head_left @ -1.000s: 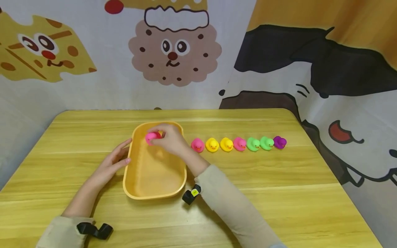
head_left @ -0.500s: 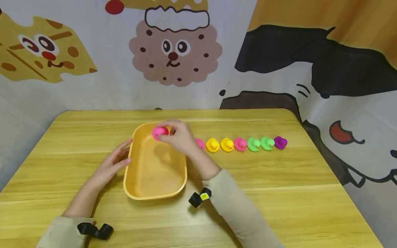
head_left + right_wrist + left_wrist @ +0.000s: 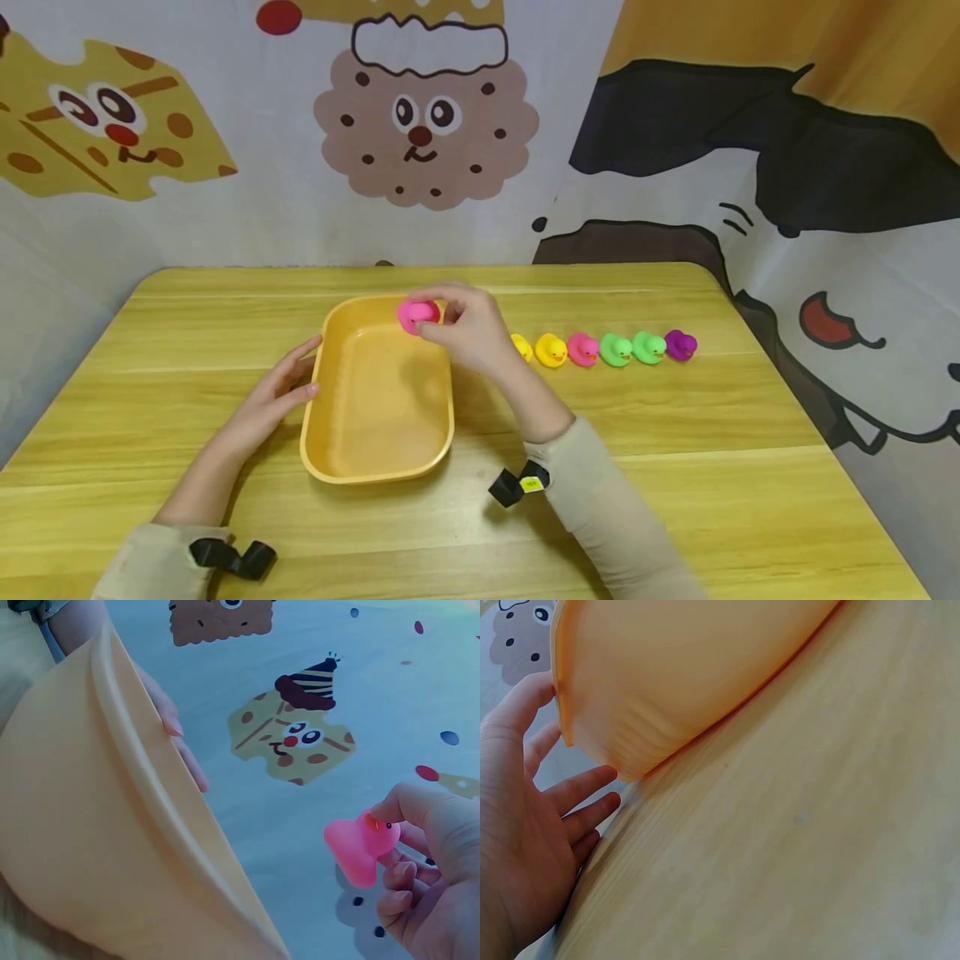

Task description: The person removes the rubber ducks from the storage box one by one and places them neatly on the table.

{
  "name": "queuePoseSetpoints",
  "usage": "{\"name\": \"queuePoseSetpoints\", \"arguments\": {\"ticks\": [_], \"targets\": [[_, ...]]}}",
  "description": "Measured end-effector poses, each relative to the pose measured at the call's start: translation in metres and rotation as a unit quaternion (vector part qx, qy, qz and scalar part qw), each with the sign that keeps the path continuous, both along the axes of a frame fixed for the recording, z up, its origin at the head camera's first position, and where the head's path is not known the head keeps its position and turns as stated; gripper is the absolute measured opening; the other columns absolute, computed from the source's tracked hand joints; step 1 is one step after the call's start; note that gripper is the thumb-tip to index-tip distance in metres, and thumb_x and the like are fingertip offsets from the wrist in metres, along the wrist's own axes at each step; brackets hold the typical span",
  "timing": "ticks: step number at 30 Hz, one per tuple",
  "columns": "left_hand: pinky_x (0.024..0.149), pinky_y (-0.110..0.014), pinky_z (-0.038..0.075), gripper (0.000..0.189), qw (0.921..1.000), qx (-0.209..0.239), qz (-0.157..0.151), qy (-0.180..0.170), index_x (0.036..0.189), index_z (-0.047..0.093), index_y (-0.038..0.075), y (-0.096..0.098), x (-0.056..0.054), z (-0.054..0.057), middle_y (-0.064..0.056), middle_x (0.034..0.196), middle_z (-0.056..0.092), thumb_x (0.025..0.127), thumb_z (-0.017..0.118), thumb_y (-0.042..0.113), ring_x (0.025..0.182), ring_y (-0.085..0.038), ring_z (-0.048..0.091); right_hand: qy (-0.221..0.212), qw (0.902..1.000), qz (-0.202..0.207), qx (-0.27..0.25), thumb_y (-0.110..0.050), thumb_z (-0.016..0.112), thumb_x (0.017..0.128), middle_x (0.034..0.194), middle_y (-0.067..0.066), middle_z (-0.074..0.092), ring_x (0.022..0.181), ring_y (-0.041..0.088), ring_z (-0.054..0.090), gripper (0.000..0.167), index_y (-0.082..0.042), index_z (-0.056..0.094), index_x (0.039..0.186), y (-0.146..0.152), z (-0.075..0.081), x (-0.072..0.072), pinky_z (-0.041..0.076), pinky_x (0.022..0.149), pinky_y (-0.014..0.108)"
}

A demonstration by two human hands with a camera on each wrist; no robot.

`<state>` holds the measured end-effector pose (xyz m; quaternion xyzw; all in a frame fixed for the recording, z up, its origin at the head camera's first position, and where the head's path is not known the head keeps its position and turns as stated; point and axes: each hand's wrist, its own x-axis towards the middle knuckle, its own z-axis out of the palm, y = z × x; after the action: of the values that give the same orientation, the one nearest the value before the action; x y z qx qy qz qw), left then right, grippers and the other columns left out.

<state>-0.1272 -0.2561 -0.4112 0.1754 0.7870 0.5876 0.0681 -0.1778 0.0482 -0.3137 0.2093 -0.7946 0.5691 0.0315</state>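
A pink rubber duck (image 3: 417,317) is pinched between the thumb and fingers of my right hand (image 3: 468,329), over the far right rim of the yellow plastic tub (image 3: 375,417). In the right wrist view the duck (image 3: 364,847) hangs clear of the tub wall (image 3: 97,802). At the tub's left side, my left hand (image 3: 266,404) touches the outer wall and rim with relaxed, spread fingers, as the left wrist view also shows for the hand (image 3: 532,817). No ducks show inside the tub.
Right of the tub runs a row of rubber ducks: a yellow duck (image 3: 551,351), a pink duck (image 3: 583,350), green ducks (image 3: 616,351) and a purple duck (image 3: 681,346). My right hand partly covers the row's left end. A printed curtain (image 3: 255,225) hangs behind the wooden table (image 3: 637,500).
My right hand has carried the pink duck rightward and slightly away, from over the tub's inside to its far right rim. My left hand stays on the tub.
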Motion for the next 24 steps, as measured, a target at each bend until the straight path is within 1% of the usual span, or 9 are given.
{"name": "queuePoseSetpoints", "arguments": {"ticks": [2, 5, 8, 11, 15, 24], "targets": [[0.092, -0.016, 0.037, 0.061, 1.0, 0.002, 0.0, 0.0, 0.154, 0.02, 0.019, 0.0, 0.0, 0.0, -0.027, 0.145, 0.033, 0.101, 0.047, 0.008, 0.127, -0.011, 0.037, -0.002, 1.0, -0.004, -0.004, -0.003, 0.074, 0.078, 0.099, -0.003, 0.065, 0.055, 0.017, 0.042, 0.027, -0.011, 0.075, 0.103, 0.007, 0.002, 0.001, 0.032, 0.045, 0.024], [0.092, -0.015, 0.037, 0.061, 1.0, 0.006, -0.001, 0.001, 0.154, 0.021, 0.018, 0.0, 0.0, -0.001, -0.027, 0.145, 0.034, 0.101, 0.046, 0.007, 0.126, -0.008, 0.038, -0.001, 0.9999, -0.009, -0.007, -0.002, 0.073, 0.077, 0.095, -0.002, 0.063, 0.053, 0.017, 0.04, 0.029, -0.013, 0.075, 0.103, 0.018, 0.003, 0.001, 0.029, 0.042, 0.024], [0.092, -0.016, 0.037, 0.061, 1.0, 0.008, -0.002, 0.003, 0.154, 0.02, 0.018, 0.0, 0.0, -0.002, -0.028, 0.145, 0.034, 0.101, 0.046, 0.006, 0.125, -0.006, 0.039, 0.005, 0.9999, -0.011, -0.003, -0.001, 0.072, 0.077, 0.091, -0.003, 0.062, 0.052, 0.017, 0.039, 0.029, -0.014, 0.075, 0.103, 0.029, 0.003, 0.002, 0.028, 0.044, 0.024], [0.092, -0.016, 0.037, 0.061, 1.0, 0.008, -0.001, 0.003, 0.154, 0.021, 0.018, 0.0, 0.0, -0.002, -0.028, 0.145, 0.034, 0.101, 0.046, 0.006, 0.124, -0.006, 0.04, -0.001, 0.9999, -0.012, -0.004, 0.001, 0.07, 0.077, 0.074, 0.001, 0.058, 0.05, 0.017, 0.037, 0.03, -0.012, 0.075, 0.104, 0.041, 0.004, 0.003, 0.026, 0.042, 0.024], [0.092, -0.015, 0.036, 0.061, 1.0, 0.008, 0.001, 0.005, 0.154, 0.021, 0.018, 0.0, 0.0, -0.002, -0.028, 0.145, 0.034, 0.1, 0.046, 0.006, 0.124, -0.005, 0.04, -0.022, 0.9995, -0.024, 0.0, 0.003, 0.068, 0.077, 0.057, 0.006, 0.044, 0.049, 0.016, 0.036, 0.032, -0.01, 0.073, 0.106, 0.06, 0.005, 0.005, 0.025, 0.042, 0.023], [0.092, -0.016, 0.037, 0.06, 0.9999, 0.013, -0.002, 0.007, 0.154, 0.021, 0.016, 0.001, 0.001, -0.002, -0.03, 0.144, 0.034, 0.1, 0.046, 0.005, 0.123, -0.004, 0.04, -0.056, 0.9973, -0.046, 0.009, 0.004, 0.068, 0.078, 0.056, 0.007, 0.045, 0.048, 0.013, 0.034, 0.036, -0.007, 0.071, 0.113, 0.103, 0.005, 0.004, 0.025, 0.041, 0.022]]}}
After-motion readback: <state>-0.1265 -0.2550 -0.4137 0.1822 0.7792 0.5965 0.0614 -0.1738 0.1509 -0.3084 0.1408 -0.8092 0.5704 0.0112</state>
